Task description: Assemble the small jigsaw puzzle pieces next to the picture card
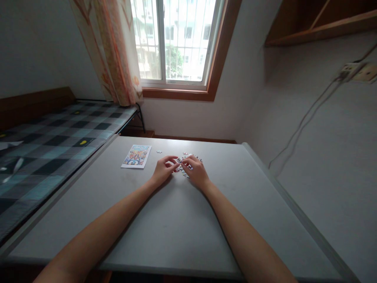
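Note:
Both my hands meet over a small heap of jigsaw puzzle pieces (185,173) on the white table (176,228). The fingers of my left hand (164,169) are pinched at the heap's left side, around what looks like a puzzle piece. From the right, my right hand (196,171) pinches at the same spot, its thumb and finger on a small piece too. The fingertips nearly touch, and they hide part of the heap. A lone puzzle piece (159,151) lies apart, beyond my left hand. Left of it rests a colourful printed picture card (136,156).
A bed with a checked cover (73,125) stands along the table's left side. Behind the table are a barred window (176,43) and a patterned curtain (114,51). A cable (300,124) hangs down the right wall from a socket (350,70), below a wooden shelf (321,33).

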Motion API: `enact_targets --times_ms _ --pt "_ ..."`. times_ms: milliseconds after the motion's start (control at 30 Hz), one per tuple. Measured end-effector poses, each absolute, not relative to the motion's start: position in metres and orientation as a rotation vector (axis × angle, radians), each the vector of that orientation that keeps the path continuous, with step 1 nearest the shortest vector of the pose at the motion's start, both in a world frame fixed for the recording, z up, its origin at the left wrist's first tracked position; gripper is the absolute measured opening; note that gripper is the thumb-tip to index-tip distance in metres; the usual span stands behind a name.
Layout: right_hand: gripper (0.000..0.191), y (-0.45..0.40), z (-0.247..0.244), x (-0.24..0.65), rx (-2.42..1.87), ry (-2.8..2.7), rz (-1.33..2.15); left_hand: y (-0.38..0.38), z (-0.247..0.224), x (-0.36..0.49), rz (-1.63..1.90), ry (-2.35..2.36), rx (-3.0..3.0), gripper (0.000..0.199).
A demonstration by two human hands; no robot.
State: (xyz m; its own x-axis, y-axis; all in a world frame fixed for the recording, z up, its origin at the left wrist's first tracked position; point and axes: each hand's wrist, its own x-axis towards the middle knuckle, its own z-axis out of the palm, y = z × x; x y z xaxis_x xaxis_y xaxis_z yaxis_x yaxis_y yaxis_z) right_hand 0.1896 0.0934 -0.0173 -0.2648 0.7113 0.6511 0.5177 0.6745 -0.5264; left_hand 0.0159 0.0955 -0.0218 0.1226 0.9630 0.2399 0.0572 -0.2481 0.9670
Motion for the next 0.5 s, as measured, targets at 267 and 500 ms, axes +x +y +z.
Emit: enact_targets --times_ms 267,500 --pt "0.009 0.0950 -0.0199 0.1901 -0.961 -1.945 0.260 0.0953 -0.0214 0.0158 1.261 1.052 1.509 0.042" --pt "0.010 0.0945 -0.0196 0.1900 -0.957 -1.944 0.266 0.0955 -0.0231 0.0159 1.266 1.050 1.525 0.042"
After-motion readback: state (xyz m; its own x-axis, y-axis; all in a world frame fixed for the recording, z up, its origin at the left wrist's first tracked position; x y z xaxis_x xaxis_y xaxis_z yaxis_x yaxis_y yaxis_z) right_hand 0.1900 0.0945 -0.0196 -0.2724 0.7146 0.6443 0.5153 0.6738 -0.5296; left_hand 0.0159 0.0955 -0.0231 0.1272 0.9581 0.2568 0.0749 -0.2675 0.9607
